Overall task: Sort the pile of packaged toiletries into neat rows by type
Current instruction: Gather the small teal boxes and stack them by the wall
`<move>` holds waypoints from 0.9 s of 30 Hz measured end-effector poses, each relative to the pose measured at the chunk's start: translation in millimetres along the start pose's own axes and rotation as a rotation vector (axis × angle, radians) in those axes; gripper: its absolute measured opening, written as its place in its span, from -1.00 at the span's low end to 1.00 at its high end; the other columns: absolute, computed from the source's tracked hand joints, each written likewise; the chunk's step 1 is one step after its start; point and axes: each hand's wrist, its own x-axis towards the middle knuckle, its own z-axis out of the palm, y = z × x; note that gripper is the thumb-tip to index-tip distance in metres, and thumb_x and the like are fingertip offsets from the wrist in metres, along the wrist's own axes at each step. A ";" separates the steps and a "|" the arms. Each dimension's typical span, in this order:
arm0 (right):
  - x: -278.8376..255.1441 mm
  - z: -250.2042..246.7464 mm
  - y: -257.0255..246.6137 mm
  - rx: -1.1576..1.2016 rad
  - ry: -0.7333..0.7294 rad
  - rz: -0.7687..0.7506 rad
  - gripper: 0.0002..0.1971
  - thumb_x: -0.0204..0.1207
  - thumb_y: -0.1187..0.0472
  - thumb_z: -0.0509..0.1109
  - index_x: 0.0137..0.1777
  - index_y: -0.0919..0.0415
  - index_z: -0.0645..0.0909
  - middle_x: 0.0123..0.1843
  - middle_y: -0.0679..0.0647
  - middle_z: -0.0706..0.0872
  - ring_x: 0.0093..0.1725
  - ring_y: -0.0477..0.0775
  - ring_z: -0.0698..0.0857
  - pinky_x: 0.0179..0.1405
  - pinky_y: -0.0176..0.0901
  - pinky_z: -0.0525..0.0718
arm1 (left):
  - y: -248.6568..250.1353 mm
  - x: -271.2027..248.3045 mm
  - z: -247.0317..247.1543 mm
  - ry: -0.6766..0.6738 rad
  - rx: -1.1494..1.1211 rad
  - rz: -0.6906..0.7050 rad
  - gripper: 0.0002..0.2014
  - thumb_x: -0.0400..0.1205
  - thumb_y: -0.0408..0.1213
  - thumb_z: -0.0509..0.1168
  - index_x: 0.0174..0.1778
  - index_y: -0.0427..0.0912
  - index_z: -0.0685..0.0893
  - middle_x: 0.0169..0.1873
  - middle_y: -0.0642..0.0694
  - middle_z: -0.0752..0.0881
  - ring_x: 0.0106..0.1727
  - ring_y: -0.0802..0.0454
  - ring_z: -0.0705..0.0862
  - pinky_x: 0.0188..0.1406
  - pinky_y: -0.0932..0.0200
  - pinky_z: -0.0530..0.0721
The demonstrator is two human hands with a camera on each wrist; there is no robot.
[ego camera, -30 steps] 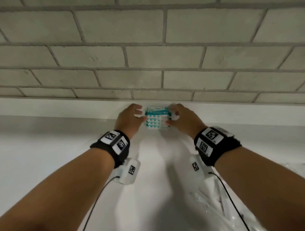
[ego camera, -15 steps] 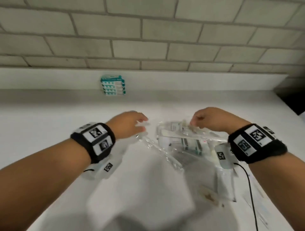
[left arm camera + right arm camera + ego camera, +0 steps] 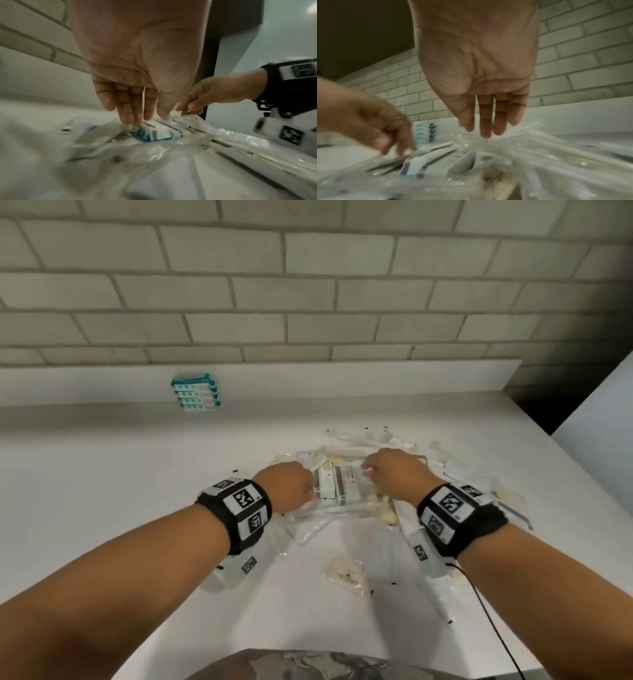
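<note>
Teal packs (image 3: 195, 392) now sit stacked at the back of the desk (image 3: 102, 474), against the ledge under the brick wall. A second ago both hands were still squaring them there; now both are back at the pile (image 3: 356, 491), well apart from the stack. So row one looks placed, and this reads as the start of the next pick.

Left hand (image 3: 287, 484): fingers extended down, tips touching the wrap over a blue-and-white boxed item (image 3: 154, 133) in the pile. No closed grip on it yet, hand is loose.

Right hand (image 3: 394, 474): fingers straight in its own wrist view, tips at the clear wrappers. The left wrist view hints at a pinch on a film edge, but it's blurred, so can't tell for sure.

Most of the pile is unsorted: clear sleeves, white boxes, cream sachets overlapping. Slippery film, so items may drag neighbours when lifted.
</note>
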 end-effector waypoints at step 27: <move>-22.7 -43.2 93.0 0.271 0.170 0.171 -0.67 0.46 0.26 0.37 0.19 0.13 0.41 0.08 0.07 0.53 -0.02 0.11 0.60 -0.05 -0.04 0.65 | 86.4 19.0 0.5 0.158 -0.462 -0.244 -0.46 0.54 -0.37 0.19 0.46 -0.05 0.30 0.06 -0.07 0.50 -0.13 0.01 0.56 -0.31 0.20 0.45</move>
